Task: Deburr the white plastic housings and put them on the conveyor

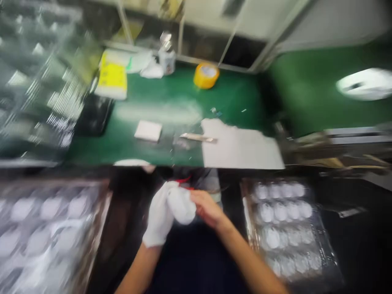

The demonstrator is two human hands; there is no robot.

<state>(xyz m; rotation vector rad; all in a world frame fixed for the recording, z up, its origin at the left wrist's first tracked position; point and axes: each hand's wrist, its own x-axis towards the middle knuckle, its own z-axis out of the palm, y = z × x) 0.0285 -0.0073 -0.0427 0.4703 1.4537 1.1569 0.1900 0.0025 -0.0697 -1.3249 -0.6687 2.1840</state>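
Observation:
In front of my body, below the bench edge, my left hand (159,214) in a white glove is closed on a white rounded piece (182,205), smooth and about palm-sized. My bare right hand (208,207) has its fingers against the right side of the same piece. Blur hides the details of the piece and of my fingertips. Something red (183,180) shows just behind the hands. On the bench above lie a thin knife-like tool (198,138), partly over a white sheet (241,149), and a small white block (148,130).
A tray of white rounded pieces (104,204) stands at left, another tray (247,204) at right. The green bench (180,92) bears a yellow tape roll (206,75), a yellow packet (112,75), a bottle (167,55) and a dark device (94,112). Clear plastic trays (36,81) pile at far left.

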